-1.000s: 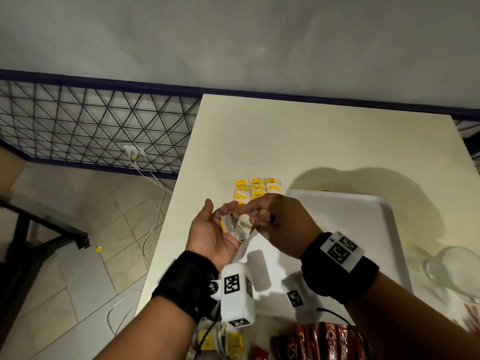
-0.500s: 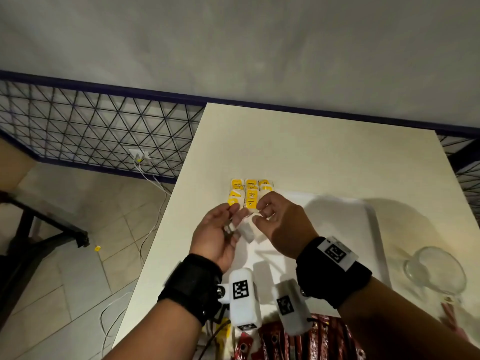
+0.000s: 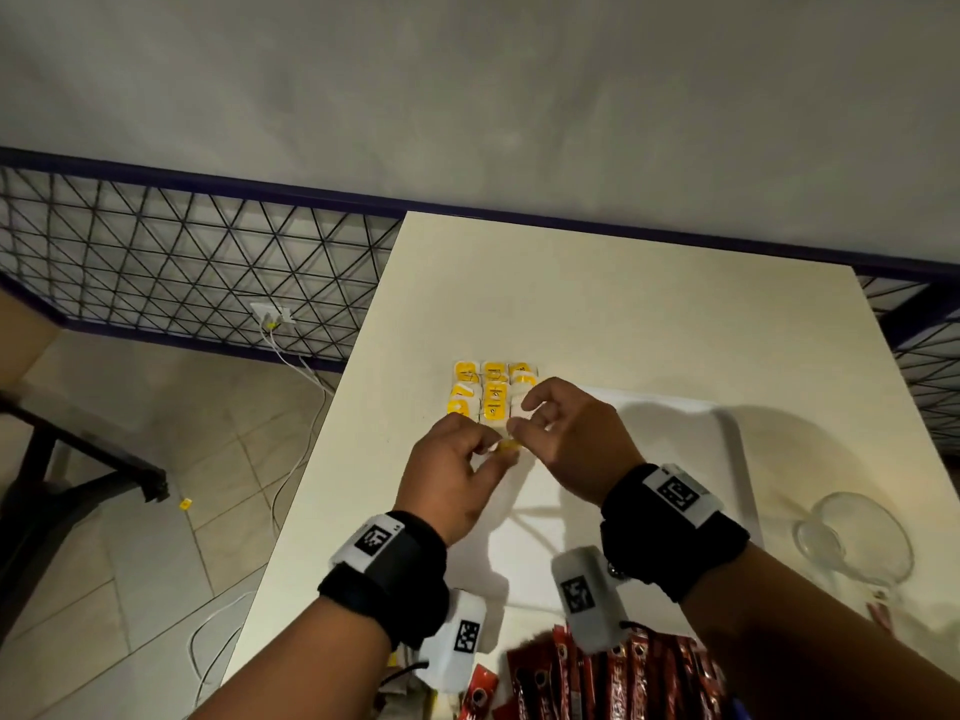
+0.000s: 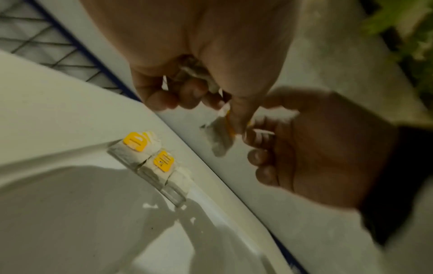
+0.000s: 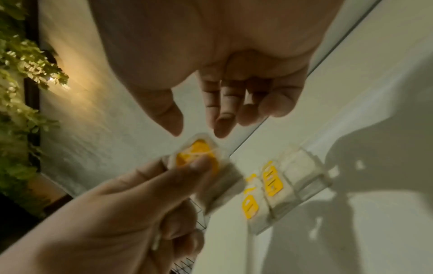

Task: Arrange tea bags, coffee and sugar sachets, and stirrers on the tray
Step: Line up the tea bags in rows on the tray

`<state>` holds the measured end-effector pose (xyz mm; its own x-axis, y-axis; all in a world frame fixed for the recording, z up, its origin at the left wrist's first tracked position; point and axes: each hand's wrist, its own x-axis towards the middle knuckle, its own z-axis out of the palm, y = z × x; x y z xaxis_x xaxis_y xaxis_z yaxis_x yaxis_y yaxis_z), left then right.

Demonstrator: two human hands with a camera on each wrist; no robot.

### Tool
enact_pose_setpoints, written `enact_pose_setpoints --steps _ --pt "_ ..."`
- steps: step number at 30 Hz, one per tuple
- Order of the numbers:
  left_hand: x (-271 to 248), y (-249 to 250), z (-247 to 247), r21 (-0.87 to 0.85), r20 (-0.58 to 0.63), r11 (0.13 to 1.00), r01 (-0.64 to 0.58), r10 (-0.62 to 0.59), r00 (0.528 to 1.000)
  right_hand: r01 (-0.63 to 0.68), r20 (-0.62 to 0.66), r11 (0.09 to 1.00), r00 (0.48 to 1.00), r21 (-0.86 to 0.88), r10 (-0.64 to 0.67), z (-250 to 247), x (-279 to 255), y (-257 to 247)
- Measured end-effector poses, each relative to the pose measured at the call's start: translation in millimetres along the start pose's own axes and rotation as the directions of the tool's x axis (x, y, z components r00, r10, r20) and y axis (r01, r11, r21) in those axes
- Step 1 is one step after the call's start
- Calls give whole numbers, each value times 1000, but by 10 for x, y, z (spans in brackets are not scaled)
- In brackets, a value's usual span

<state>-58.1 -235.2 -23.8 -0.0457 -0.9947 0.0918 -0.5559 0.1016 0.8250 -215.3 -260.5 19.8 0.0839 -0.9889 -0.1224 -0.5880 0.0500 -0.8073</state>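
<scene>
One tea bag [image 5: 199, 161] with a yellow tag is pinched in the left hand [image 3: 457, 475], which half a second ago held it lower; both hands now sit nearer the laid tea bags [image 3: 488, 392] just beyond them on the tray [image 3: 675, 444]. The right hand [image 3: 571, 439] hovers beside it, fingers loosely parted, holding nothing. Tag writing is unreadable.

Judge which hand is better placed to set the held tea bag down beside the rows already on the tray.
Left. The left hand already pinches the tea bag just short of the laid tea bags at the tray's far-left corner. The right hand hovers beside it, fingers apart, gripping nothing.
</scene>
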Motion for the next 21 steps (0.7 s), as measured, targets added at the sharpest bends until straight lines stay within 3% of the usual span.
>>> enact_pose_setpoints --steps 4,8,15,21 --pt "78 -41 -34 -171 151 975 143 -117 982 140 169 980 979 -144 -115 -91 27 98" --pt "144 -140 -45 18 282 988 154 -153 947 64 241 967 971 -246 -3 -49 131 236" --pt "152 -322 -207 22 257 974 227 -225 940 -42 314 942 937 -333 153 82 365 590" --pt "159 -377 -265 19 219 972 235 -234 947 -130 228 951 953 -282 198 156 522 725"
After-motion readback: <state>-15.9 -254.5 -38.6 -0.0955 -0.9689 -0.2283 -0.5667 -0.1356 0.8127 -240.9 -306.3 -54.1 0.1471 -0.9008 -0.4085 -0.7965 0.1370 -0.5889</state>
